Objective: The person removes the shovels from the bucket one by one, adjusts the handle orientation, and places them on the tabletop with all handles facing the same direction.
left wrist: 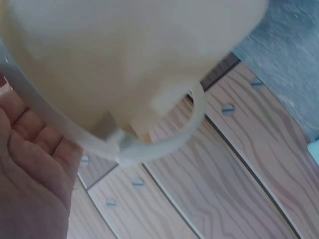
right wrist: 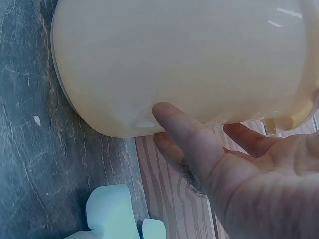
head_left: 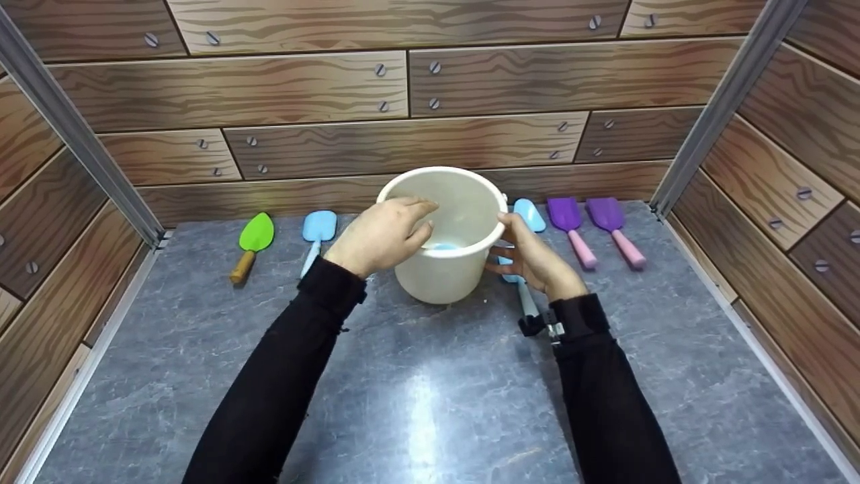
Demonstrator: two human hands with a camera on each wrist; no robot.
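Note:
A white plastic bucket (head_left: 437, 279) stands upright at the middle of the grey surface, near the back wall. Inside it, at the bottom, a light blue patch (head_left: 443, 247) shows. My left hand (head_left: 386, 232) hangs over the bucket's left rim, fingers loosely extended above the opening with nothing in them. The left wrist view shows that hand beside the rim, near the bucket's white handle (left wrist: 192, 127). My right hand (head_left: 534, 259) rests its fingertips on the outer right wall, thumb up at the rim. Behind it lies a blue toy shovel (head_left: 527, 299), partly hidden.
Left of the bucket lie a green trowel (head_left: 256, 232) with a brown handle and a light blue shovel (head_left: 319, 226). To the right are another blue shovel blade (head_left: 529, 215) and two purple shovels (head_left: 564, 214) with pink handles. Wood-patterned walls (head_left: 322, 87) enclose three sides.

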